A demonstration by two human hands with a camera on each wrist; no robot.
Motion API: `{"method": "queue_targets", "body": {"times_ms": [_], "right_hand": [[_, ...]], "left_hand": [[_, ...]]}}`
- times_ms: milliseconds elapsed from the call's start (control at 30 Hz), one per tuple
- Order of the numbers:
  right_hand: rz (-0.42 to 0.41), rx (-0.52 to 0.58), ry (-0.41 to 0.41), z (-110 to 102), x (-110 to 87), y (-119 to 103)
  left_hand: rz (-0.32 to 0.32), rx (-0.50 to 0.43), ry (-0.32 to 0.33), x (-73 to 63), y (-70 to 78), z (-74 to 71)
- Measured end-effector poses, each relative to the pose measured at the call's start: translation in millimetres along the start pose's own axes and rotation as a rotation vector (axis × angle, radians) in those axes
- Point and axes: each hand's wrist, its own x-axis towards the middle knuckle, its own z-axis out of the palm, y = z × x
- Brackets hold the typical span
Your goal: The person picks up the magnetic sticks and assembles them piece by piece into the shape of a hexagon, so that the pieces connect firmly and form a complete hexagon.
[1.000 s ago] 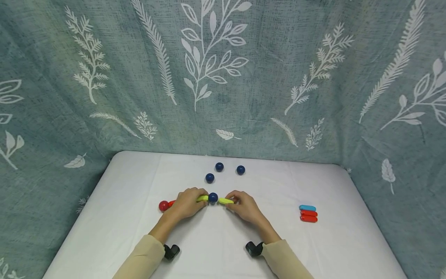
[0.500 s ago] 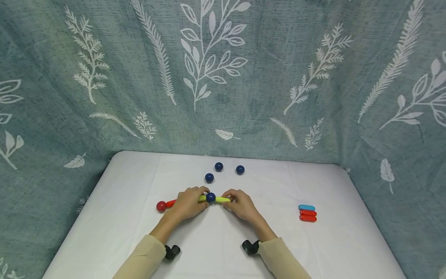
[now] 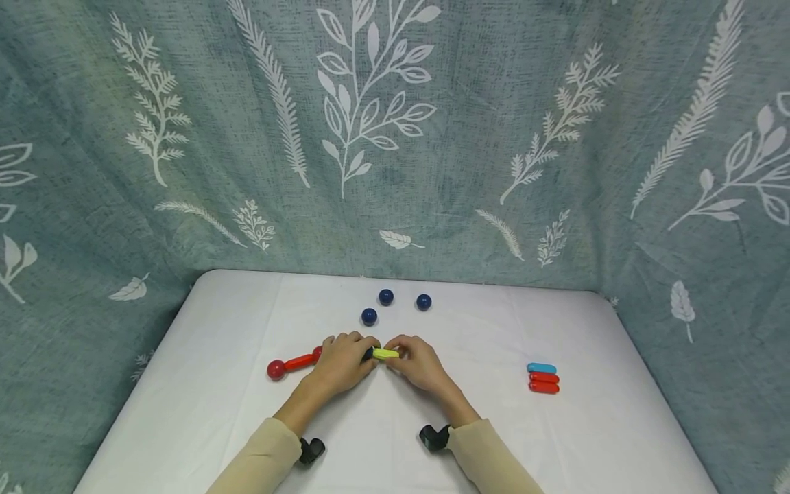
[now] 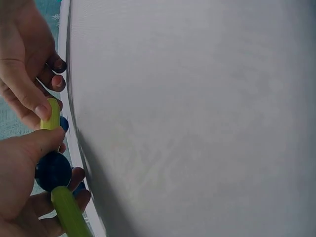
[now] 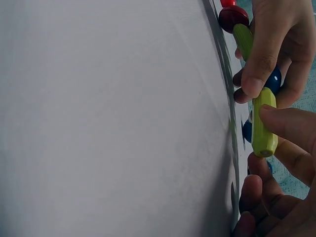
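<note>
My left hand (image 3: 347,360) grips a dark blue ball (image 4: 53,171), fingers and thumb around it. A yellow-green rod (image 5: 264,131) extends from the ball toward my right hand (image 3: 421,363), which pinches it between thumb and fingers. On the ball's other side runs a second yellow-green rod (image 4: 70,215), mostly covered by the left hand in the head view. It leads to a dark red ball (image 5: 233,19), followed by a red rod (image 3: 300,362) and another red ball (image 3: 276,370) at the chain's left end.
Three loose blue balls, among them a nearer one (image 3: 369,316), lie behind the hands on the white table (image 3: 469,329). To the right a blue rod (image 3: 542,368) and two red rods (image 3: 544,382) lie side by side. A patterned green curtain (image 3: 457,171) hangs behind.
The right hand has brought its rod against the blue ball and shifted left. The left hand has moved right over that ball, and the chain's red end shows more, farther left.
</note>
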Motion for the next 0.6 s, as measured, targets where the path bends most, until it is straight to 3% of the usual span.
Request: {"method": "queue_targets", "body": {"times_ms": [433, 600], "right_hand": [[-0.022, 0.002, -0.018, 0.0, 1.5, -1.0], [0.003, 0.032, 0.021, -8.0, 3.9, 4.3]], "left_hand": [[0.003, 0.018, -0.014, -0.4, -2.4, 2.0], [-0.011, 0.025, -0.023, 0.7, -2.3, 2.0]]}}
